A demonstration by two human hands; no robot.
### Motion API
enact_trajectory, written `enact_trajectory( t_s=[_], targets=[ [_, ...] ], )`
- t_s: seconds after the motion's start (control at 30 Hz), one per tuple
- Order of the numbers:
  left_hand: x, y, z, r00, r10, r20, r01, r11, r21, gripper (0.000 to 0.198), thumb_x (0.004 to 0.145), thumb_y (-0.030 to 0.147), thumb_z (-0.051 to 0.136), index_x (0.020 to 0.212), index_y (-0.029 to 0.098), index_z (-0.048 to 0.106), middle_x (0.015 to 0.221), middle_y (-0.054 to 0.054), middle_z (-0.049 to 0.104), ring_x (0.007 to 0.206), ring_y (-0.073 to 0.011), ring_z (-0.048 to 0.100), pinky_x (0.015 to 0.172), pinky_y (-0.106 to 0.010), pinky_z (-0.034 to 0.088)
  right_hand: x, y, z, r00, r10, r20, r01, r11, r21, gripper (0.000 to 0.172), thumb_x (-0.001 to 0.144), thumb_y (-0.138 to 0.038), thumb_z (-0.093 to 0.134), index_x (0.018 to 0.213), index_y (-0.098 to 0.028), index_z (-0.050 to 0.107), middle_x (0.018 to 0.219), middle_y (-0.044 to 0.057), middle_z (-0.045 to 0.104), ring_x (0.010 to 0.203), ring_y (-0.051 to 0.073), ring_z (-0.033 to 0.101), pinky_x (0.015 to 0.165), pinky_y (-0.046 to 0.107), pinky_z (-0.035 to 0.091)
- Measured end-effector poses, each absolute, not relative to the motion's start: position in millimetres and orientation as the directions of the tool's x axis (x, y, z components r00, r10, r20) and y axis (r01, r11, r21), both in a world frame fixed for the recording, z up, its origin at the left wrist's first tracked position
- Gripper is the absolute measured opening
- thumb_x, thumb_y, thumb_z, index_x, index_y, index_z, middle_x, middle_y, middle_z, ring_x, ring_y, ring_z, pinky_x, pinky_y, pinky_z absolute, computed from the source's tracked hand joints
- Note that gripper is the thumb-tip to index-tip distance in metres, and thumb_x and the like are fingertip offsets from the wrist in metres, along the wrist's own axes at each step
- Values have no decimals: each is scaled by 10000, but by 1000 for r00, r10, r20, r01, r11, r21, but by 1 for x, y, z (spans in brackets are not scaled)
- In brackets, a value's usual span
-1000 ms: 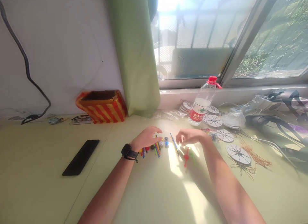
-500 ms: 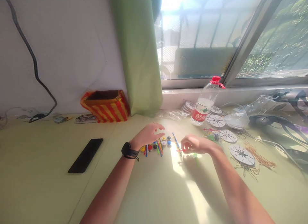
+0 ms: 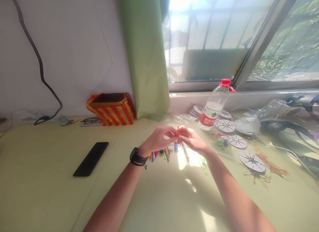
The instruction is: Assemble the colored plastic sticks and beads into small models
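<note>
My left hand (image 3: 159,138) and my right hand (image 3: 190,139) meet above the pale green table (image 3: 50,192), fingertips pinched together on a small red plastic stick (image 3: 177,132). A black watch sits on my left wrist. Just below the hands lies a row of small coloured sticks and round beads (image 3: 164,152), with a blue stick (image 3: 184,149) to their right and a green stick (image 3: 204,163) in the sunlit patch.
A black phone (image 3: 91,154) lies to the left. A red-and-yellow striped box (image 3: 111,109) stands against the wall beside a green curtain (image 3: 146,56). A water bottle (image 3: 213,107), white paper discs (image 3: 251,160), cords and plastic bags crowd the right side.
My right hand picked the red stick off the table and rose to meet my left hand, which lifted from the row of coloured pieces; both now pinch it.
</note>
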State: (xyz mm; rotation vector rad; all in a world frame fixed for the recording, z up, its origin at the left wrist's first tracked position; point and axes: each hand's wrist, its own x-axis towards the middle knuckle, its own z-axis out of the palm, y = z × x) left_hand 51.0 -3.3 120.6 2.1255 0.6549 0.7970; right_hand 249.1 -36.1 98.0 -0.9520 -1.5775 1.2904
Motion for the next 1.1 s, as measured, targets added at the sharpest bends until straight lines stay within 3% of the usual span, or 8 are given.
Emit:
enact_trajectory(
  t_s=[0.1,0.23,0.37,0.5,0.7,0.93,1.1],
  targets=[
    [50,-5,117,665,682,305,224,-572,789,127,905,292,692,920,169,717,898,-40,745,860,-181,733,818,-282,592,257,-36,85,-296,942,160,161,214,-963,179,914,-367,567,981,-205,603,819,11,628,752,182,570,735,327,483],
    [51,-21,105,629,725,281,311,-566,763,159,913,315,696,826,182,680,857,-22,734,849,-176,714,803,-282,567,279,-39,63,-158,979,125,511,190,-838,317,913,-276,458,1143,-186,658,818,27,640,732,196,561,748,337,471],
    [51,-43,73,628,707,324,437,-666,605,88,937,303,681,954,223,713,926,-21,743,893,-207,663,832,-339,513,294,-47,39,-181,977,115,689,209,-694,376,901,-235,494,1227,-178,672,966,97,706,861,242,627,812,343,474],
    [45,-54,44,643,667,376,512,-739,438,85,949,251,659,915,221,731,828,-37,721,941,-251,617,887,-391,466,303,-55,32,-157,979,129,786,203,-584,334,883,-192,511,1160,-189,696,1039,109,699,972,259,634,828,331,467],
    [33,-57,42,616,710,341,568,-700,432,95,961,259,626,943,232,715,777,-19,702,888,-248,569,877,-393,448,331,-88,48,-285,958,15,731,227,-644,433,774,-35,431,1035,-233,715,1016,50,695,854,191,625,764,292,468],
    [27,-55,44,608,717,340,554,-691,464,174,937,303,658,1092,252,719,812,-14,714,886,-245,569,856,-381,469,343,-117,57,-318,945,-83,696,172,-697,383,771,-78,514,1025,-243,748,1008,45,692,782,173,605,720,277,482],
    [28,-55,42,607,711,355,582,-702,411,101,933,310,660,921,245,736,817,-22,710,847,-234,567,864,-393,469,339,-113,46,-351,935,-51,646,202,-736,336,823,-119,544,1068,-241,739,974,42,674,754,159,592,715,274,488]
  ],
)
